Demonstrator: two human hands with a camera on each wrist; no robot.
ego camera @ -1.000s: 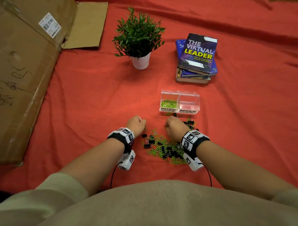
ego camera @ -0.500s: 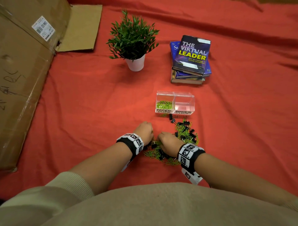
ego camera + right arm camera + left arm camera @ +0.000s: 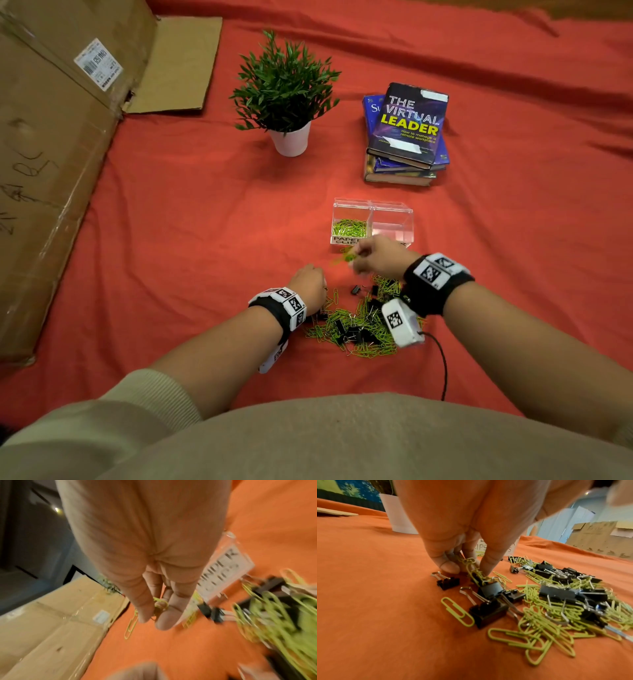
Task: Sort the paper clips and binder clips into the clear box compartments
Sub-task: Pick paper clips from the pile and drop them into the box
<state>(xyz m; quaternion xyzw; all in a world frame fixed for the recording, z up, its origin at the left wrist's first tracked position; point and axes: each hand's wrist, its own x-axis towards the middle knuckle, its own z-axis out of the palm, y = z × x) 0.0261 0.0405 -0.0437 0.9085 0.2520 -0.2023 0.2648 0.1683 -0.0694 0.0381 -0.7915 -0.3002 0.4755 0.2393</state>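
A heap of green paper clips [image 3: 356, 329] and black binder clips [image 3: 488, 609] lies on the red cloth. Beyond it stands the clear box [image 3: 373, 209]; its left compartment holds green paper clips [image 3: 349, 228], the right one looks bare. My right hand [image 3: 371, 255] is raised just in front of the box and pinches a few green paper clips [image 3: 159, 605], one dangling below. My left hand [image 3: 308, 284] is down at the heap's left edge, its fingertips [image 3: 452, 566] pinching linked green paper clips [image 3: 474, 569].
A potted plant [image 3: 286, 92] and a stack of books [image 3: 404, 133] stand behind the box. A large flattened cardboard box [image 3: 51, 154] lies along the left. A cable [image 3: 443, 370] trails from the right wrist camera.
My right hand has lifted out of the heap with green paper clips and moved up toward the clear box. My left hand stays low at the heap's left edge.
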